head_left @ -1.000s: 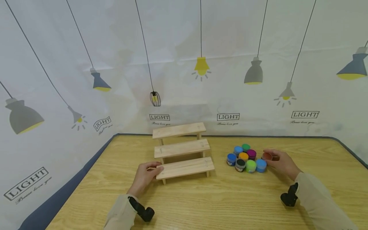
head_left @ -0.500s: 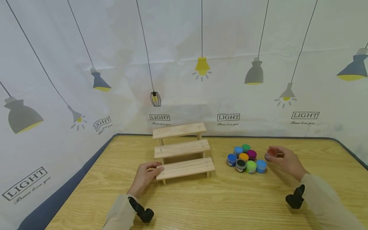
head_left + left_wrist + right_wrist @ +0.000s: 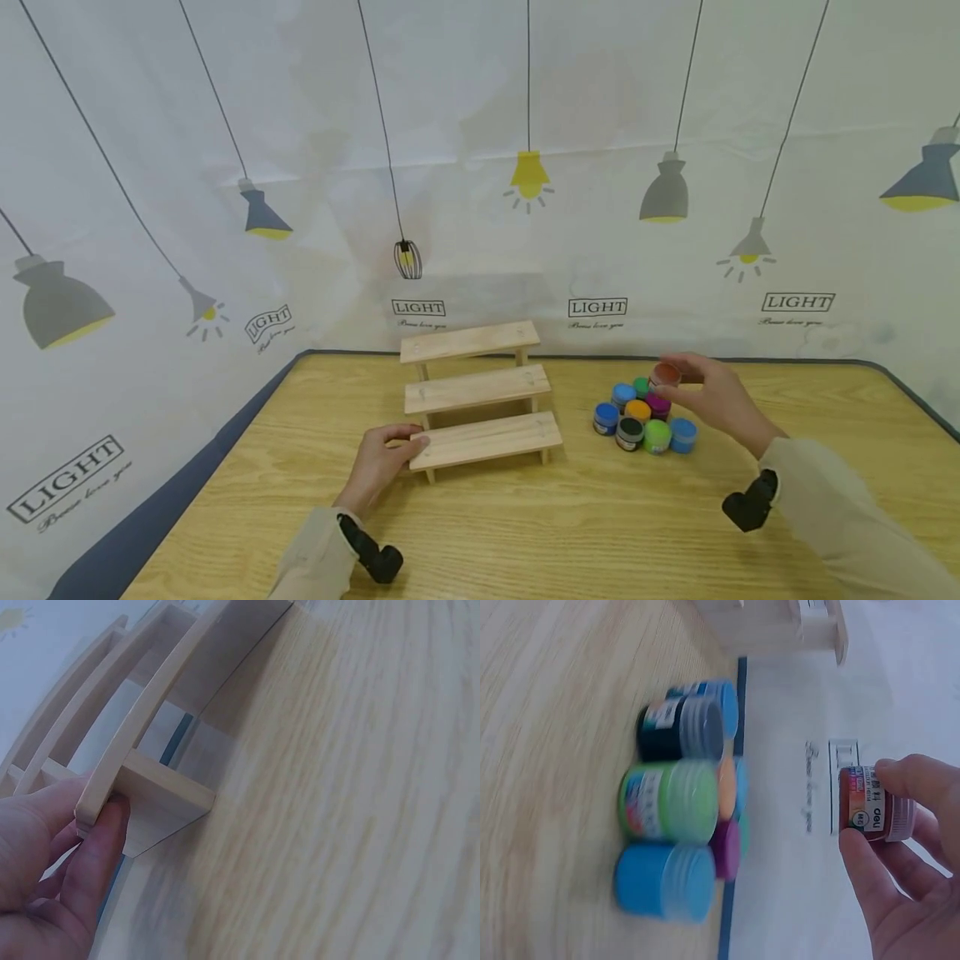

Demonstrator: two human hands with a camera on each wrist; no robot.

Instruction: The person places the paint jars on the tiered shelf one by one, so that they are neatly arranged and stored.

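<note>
A three-tier wooden stand (image 3: 486,440) rises in steps on the table. My left hand (image 3: 380,460) pinches the left end of its lowest board, thumb on top and fingers beneath, as the left wrist view shows. Between the thumb and fingers of my right hand (image 3: 716,398) is a small reddish-brown paint jar (image 3: 866,802) with a printed label. In the head view that jar is held above the back of a cluster of paint jars. A green jar (image 3: 641,387) and a purple jar (image 3: 658,407) lie just below it, partly covered by the hand and jar.
The cluster also has a light green jar (image 3: 657,437), a black jar (image 3: 629,433), an orange jar (image 3: 637,411) and several blue ones. It stands right of the stand on the wooden table (image 3: 525,533). A lamp-print curtain (image 3: 465,167) hangs behind.
My right hand has lifted the reddish-brown paint jar off the table at the cluster's right side, then carried it left over the other jars. My left hand stays on the stand.
</note>
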